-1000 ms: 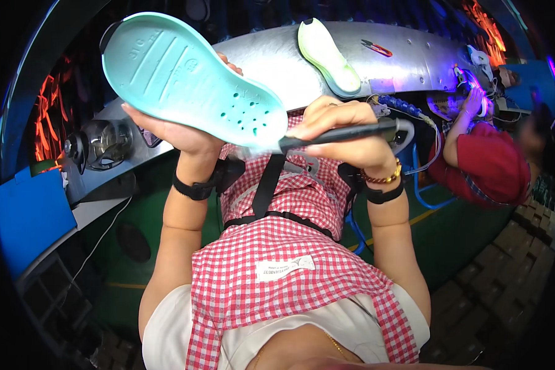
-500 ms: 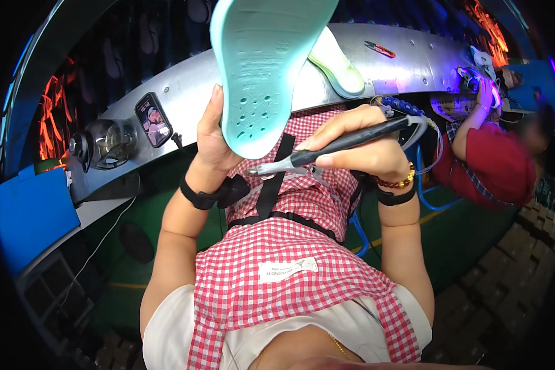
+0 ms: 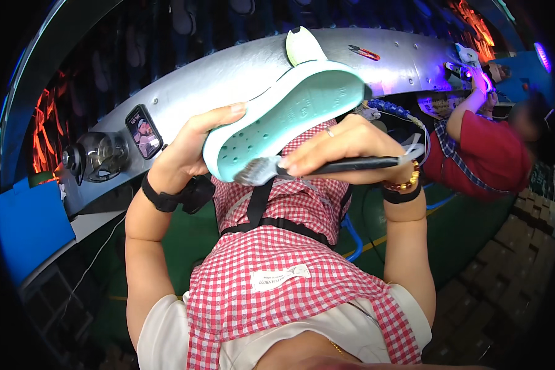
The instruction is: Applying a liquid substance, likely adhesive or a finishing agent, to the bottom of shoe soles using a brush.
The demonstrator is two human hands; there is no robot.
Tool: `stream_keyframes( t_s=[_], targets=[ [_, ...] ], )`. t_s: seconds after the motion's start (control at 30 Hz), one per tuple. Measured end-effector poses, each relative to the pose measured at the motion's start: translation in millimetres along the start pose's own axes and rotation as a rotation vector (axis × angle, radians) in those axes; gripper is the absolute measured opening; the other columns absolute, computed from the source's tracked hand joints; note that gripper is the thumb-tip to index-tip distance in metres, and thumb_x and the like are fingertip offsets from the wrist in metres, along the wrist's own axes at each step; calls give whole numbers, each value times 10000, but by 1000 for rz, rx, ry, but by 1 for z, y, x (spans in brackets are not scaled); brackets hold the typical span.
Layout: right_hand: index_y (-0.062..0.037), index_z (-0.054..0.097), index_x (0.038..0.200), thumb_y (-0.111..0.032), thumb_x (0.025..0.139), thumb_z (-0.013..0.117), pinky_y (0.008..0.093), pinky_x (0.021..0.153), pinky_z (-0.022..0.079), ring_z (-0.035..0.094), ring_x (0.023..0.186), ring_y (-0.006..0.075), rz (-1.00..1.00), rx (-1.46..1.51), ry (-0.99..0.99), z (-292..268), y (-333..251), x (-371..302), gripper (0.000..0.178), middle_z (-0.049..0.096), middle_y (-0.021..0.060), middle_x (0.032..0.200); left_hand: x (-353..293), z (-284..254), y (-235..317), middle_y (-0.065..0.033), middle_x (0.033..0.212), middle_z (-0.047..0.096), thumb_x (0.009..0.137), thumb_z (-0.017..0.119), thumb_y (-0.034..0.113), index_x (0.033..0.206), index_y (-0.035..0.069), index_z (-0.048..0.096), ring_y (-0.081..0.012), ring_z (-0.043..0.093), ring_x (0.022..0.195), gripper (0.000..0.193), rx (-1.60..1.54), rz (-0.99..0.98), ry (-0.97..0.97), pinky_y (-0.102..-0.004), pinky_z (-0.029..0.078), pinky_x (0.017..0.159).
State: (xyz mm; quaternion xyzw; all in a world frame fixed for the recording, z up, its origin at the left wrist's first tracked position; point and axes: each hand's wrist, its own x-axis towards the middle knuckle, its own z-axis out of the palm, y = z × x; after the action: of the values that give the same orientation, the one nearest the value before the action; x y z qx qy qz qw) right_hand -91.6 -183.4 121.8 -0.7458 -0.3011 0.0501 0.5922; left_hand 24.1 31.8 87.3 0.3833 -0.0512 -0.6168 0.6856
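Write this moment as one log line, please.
left hand: grips sole | right hand: holds brush by sole's rim | phone: on table

- At the centre-left of the frame, your left grip holds a mint-green shoe sole by its perforated end, thumb over the rim.
- Right of centre, your right grip is closed around a black-handled brush; its bristles overlap the sole's perforated end, though contact is unclear.
- Across the upper half, you have a curved metal tabletop.
- At your upper centre, a yellow-green sole sits partly hidden; red-handled snips lie to its right.
- Left of you are a phone and a clear pot.
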Motion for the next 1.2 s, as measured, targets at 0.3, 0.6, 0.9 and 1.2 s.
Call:
stream_keyframes(
  t_s=[0.3, 0.6, 0.9, 1.2],
  targets=[
    [27, 622, 872, -9, 693, 626, 301, 753, 488, 614, 849, 257, -28, 20, 36, -7, 6, -16, 183, 618, 173, 907, -10, -13, 0, -151, 927, 586, 800, 502, 274, 1065, -63, 496, -182, 603, 772, 429, 34, 70, 90, -274, 503, 660],
    [23, 629, 830, 33, 651, 665, 307, 751, 497, 618, 830, 255, -4, 41, 228, 0, 8, -22, 183, 621, 173, 883, -23, -27, -3, -131, 905, 594, 762, 494, 303, 1046, -76, 515, -167, 570, 760, 474, 103, 216, 226, -248, 446, 658],
    [4, 635, 823, -6, 607, 706, 263, 665, 471, 619, 776, 220, 30, -68, 275, 6, -1, -20, 228, 638, 144, 833, -23, -46, -2, -121, 1099, 528, 811, 438, 423, 1164, 16, 453, -221, 531, 963, 539, -55, 459, 136, -332, 425, 804],
    [23, 623, 857, -45, 698, 666, 191, 632, 468, 579, 693, 80, 413, 248, 649, 32, 44, 1, 178, 633, 81, 782, 44, -26, -44, -244, 1149, 444, 718, 104, 744, 1272, 33, 281, -373, 443, 1073, 919, -393, 425, -126, -480, 356, 909]
  ],
)
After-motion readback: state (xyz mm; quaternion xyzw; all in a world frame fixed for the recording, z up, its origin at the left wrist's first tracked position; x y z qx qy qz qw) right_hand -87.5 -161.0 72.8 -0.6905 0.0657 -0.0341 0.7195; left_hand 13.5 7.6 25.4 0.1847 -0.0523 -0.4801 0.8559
